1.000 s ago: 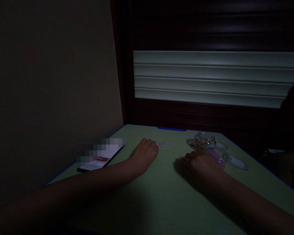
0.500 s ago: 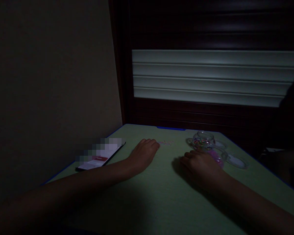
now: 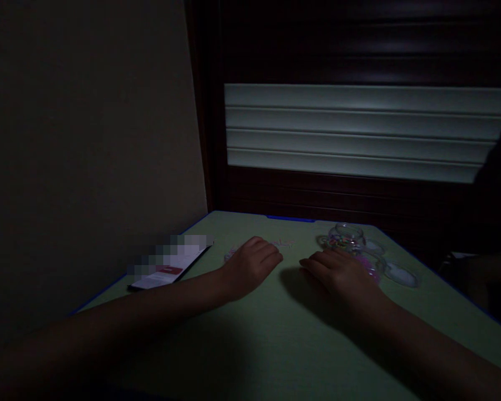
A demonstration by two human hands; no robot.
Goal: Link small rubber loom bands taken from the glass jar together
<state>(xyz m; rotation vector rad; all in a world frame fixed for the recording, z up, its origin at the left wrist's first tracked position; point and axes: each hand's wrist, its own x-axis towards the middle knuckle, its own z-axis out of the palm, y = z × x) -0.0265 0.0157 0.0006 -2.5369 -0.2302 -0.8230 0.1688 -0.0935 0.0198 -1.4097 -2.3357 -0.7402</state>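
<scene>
Softly pink contents [image 3: 366,267], clear container [image 3: 379,263]

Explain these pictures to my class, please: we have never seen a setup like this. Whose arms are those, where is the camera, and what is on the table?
There is no machine here: a person works with two bare hands, and one camera worn on the head looks forward and down. The left hand is near some small, pale pieces on the green tabletop. The right hand is beside a clear container with pink contents. Just beyond stands a clear jar with multicoloured bits. A flat, dark-edged device lies to the left. The scene is dim, so I cannot tell whether either hand holds anything.
</scene>
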